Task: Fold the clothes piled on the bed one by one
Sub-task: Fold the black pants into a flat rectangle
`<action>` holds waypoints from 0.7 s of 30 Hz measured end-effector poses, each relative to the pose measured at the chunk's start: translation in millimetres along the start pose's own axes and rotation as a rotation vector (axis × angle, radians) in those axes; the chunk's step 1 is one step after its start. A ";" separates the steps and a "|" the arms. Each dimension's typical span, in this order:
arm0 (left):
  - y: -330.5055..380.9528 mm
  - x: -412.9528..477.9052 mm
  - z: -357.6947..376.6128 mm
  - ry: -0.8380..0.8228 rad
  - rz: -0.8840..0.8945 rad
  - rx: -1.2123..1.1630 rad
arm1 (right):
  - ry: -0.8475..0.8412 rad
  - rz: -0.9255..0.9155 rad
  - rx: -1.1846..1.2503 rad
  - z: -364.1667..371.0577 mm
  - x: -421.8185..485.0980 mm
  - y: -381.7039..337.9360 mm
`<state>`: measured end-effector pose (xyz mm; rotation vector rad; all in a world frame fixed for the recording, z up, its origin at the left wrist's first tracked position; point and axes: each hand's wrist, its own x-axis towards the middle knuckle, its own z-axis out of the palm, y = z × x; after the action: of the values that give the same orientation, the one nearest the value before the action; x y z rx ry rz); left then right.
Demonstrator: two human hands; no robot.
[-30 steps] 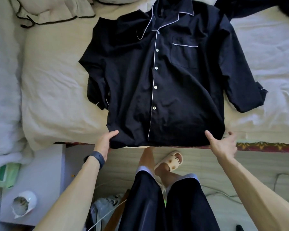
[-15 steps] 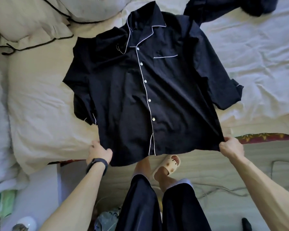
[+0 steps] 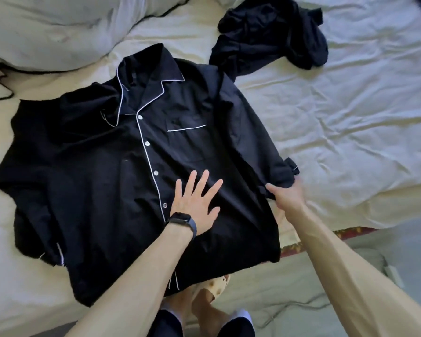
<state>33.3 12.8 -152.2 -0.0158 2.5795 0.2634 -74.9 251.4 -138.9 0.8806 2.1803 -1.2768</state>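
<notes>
Left hand [image 3: 196, 203], fingers spread, pins the pyjama shirt [image 3: 107, 178] flat on the bed [image 3: 350, 117]; right hand [image 3: 288, 199] pinches the sleeve cuff [image 3: 282, 173] (presumably to fold it inward).

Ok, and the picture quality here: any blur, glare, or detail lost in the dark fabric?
Head view: soft daylight, no glare; the black pyjama shirt with white piping is so dark its folds barely show; the right hand gripping its sleeve is slightly blurred, the left hand flat on its front is sharp; the white crumpled bedsheet is bright but keeps its creases.
</notes>
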 end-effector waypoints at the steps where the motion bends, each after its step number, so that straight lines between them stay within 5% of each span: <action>1: -3.3 6.5 1.8 -0.077 -0.005 -0.016 | -0.010 -0.037 -0.114 -4.5 6.7 -7.6; 4: -10.3 9.6 2.0 -0.209 0.013 0.026 | 0.127 -0.159 -0.170 -35.9 22.4 -42.7; 10: 3.2 25.3 -33.0 -0.318 -0.028 0.042 | 0.595 -0.311 0.226 -124.4 71.7 -111.0; 15: 27.0 64.2 -73.6 -0.324 -0.086 0.037 | 0.281 -0.198 0.088 -130.4 116.7 -92.9; 21: 69.0 150.9 -133.2 -0.022 -0.054 0.002 | 0.269 0.110 0.359 -114.8 135.7 -53.1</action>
<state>-168.9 61.4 -106.8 -0.0811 2.5532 0.2397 -214.5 373.3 -144.7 1.3638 2.0913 -1.6015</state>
